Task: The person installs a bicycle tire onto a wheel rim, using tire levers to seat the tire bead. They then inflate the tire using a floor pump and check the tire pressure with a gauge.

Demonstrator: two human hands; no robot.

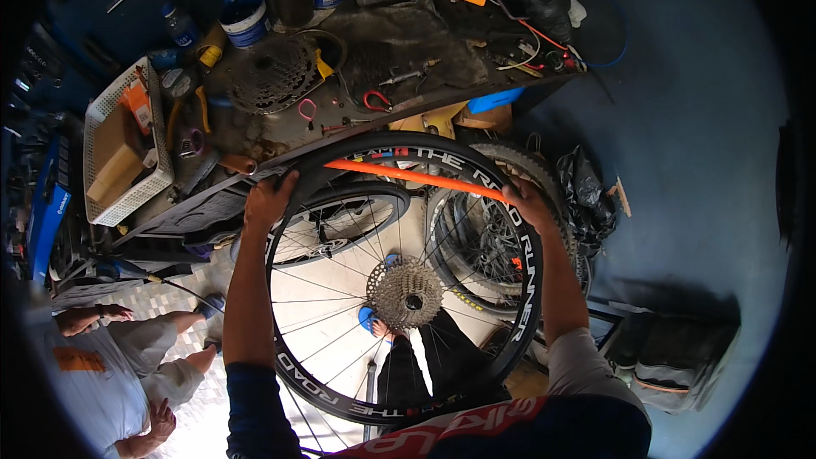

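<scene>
A bicycle wheel (533, 289) with a black rim and white lettering is held upright in front of me. At its hub sit a large silver cassette (415, 293) and a disc rotor (380, 279). My left hand (270, 201) is closed round the rim's upper left. A flat orange rim strip (416, 177) runs straight and taut across the upper part of the wheel, off the rim's curve. Its right end meets my right hand (529, 206), which is closed on the strip against the rim's upper right. The fingertips of both hands are partly hidden.
Beyond the wheel is a cluttered workbench (374, 42) with a white basket (98, 140), tubs (244, 13), a large sprocket cluster (270, 76) and tools. Other wheels (442, 229) lean beneath it. Black plastic bags (585, 195) lie at right. A person (102, 374) is at lower left.
</scene>
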